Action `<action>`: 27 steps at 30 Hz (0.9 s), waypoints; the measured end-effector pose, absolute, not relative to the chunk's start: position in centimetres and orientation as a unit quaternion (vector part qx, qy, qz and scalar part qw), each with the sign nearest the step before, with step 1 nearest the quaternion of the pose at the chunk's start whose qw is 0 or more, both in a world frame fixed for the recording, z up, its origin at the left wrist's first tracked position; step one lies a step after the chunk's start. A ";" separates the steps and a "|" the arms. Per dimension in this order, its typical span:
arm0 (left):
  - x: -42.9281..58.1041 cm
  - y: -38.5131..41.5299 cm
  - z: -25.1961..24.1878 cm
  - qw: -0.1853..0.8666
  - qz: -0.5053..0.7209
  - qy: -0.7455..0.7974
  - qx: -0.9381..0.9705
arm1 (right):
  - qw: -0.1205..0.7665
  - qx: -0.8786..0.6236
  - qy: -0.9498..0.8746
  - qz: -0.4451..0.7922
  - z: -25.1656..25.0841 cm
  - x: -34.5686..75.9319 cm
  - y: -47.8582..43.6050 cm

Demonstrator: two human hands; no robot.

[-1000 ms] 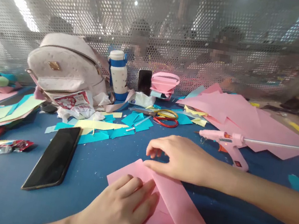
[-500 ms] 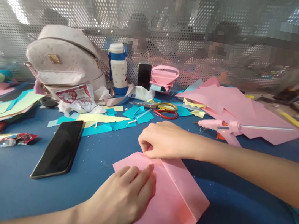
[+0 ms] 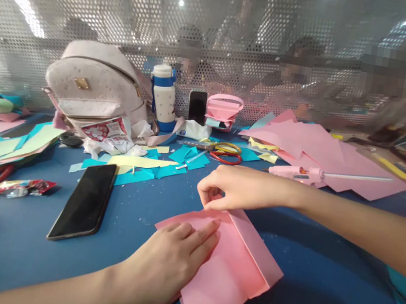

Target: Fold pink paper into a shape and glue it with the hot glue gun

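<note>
A pink sheet of paper [image 3: 220, 291] lies on the table in front of me, with a raised folded strip along its right side. My left hand [image 3: 171, 262] rests on the sheet, its fingers stretched out and pressing it near the middle. At the far edge my right hand [image 3: 235, 189] pinches the paper between thumb and fingers, lifting that edge slightly. The thumb tip meets the paper; the other fingers curl above it. A pink glue gun [image 3: 297, 173] lies beyond my right forearm, partly covered by it.
A black phone [image 3: 84, 202] lies to the left. Farther back are scissors [image 3: 228, 154], blue paper scraps [image 3: 135, 177], a backpack [image 3: 97, 81], a bottle [image 3: 163, 100], a small pink paper basket [image 3: 224, 108] and pink sheets [image 3: 306, 144]. A perforated metal panel [image 3: 135, 4] stands behind.
My right hand has risen a little, and the sheet's far edge and folded strip stand up more. My left fingers have straightened and slid slightly right. The view has shifted slightly.
</note>
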State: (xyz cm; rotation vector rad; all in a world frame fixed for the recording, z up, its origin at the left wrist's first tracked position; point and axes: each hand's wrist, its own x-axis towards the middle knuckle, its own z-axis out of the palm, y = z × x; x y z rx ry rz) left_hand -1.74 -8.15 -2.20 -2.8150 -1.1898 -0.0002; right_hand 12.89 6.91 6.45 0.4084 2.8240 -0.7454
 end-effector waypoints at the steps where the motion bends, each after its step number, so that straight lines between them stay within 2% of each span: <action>1: -1.8 -8.1 -2.3 0.035 -0.004 -0.387 -0.922 | 0.101 0.129 0.953 -0.256 6.5 12.9 7.0; 16: -1.8 -7.6 -2.3 -0.028 0.003 -0.384 -0.923 | 0.110 0.116 0.941 -0.297 6.1 13.0 7.3; 27: -1.4 -7.9 -1.7 0.027 0.021 -0.389 -0.921 | 0.145 0.149 0.940 -0.270 7.1 13.2 7.3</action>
